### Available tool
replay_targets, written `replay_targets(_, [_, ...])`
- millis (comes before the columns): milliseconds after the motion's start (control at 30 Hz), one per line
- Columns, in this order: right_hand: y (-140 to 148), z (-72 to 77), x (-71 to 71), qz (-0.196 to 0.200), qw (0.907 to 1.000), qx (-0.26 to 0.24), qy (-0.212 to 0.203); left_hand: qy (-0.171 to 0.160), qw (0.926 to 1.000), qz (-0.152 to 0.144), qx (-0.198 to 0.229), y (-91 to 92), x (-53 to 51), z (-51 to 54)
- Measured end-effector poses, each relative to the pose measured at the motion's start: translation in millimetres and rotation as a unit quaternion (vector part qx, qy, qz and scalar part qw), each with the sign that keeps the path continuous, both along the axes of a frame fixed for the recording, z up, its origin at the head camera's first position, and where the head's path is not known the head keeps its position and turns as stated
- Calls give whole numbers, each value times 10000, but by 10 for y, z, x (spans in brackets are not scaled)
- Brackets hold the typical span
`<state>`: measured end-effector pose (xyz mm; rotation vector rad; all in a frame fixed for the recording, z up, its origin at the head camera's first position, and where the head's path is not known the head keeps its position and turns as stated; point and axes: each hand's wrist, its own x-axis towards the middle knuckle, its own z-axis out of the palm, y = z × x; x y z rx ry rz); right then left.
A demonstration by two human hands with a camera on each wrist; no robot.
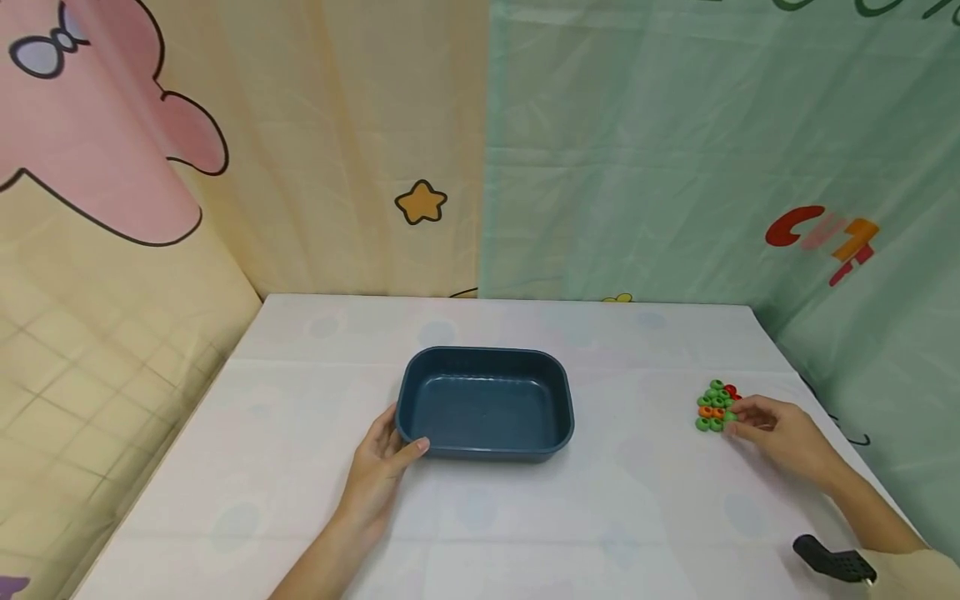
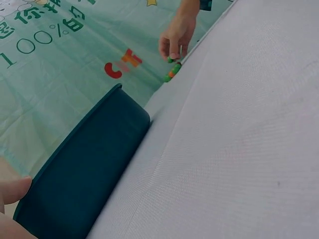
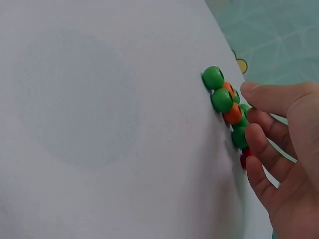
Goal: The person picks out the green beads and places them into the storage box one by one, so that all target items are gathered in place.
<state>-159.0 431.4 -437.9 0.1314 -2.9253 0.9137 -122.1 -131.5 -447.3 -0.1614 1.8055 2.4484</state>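
Note:
A dark blue rectangular plastic tub (image 1: 483, 455) stands on the table with nothing inside. My left hand (image 1: 378, 475) grips its near left corner, thumb over the rim and fingers against the outer wall. In the left wrist view the thumb (image 2: 17, 190) lies on the tub's edge. At the right, my right hand (image 1: 783, 437) pinches a green bead (image 2: 170, 59) at its fingertips, just above a tight cluster of round beads. Green beads (image 3: 222, 100), orange beads (image 3: 233, 114) and red beads (image 1: 730, 389) make up that cluster; my fingers partly hide it in the right wrist view.
A white cloth with pale spots covers the table (image 1: 600, 508). Printed curtains (image 1: 615, 150) hang behind the table and along its sides. The beads lie near the table's right edge. A black strap-like piece (image 1: 834, 560) shows by my right forearm.

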Motion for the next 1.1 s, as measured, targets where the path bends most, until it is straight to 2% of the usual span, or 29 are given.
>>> replay_targets(167, [-64, 60, -71, 241, 9993, -280, -15, 5, 10000, -12, -6, -2, -3, 1])
replay_targets(433, [-260, 164, -228, 614, 9939, -858, -321, 32, 10000, 10, 56, 6, -10, -22])
replay_targets(733, [-600, 245, -440, 915, 9903, -813, -656, -19, 10000, 80, -42, -4, 14, 9])
replay_targets(900, [-781, 335, -551, 1002, 9896, -812, -631, -17, 10000, 92, -32, 23, 10, 17])
replay_targets(1100, [-1022, 400, -682, 1404, 9839, -909, -623, -12, 9999, 137, -42, 34, 24, 23])
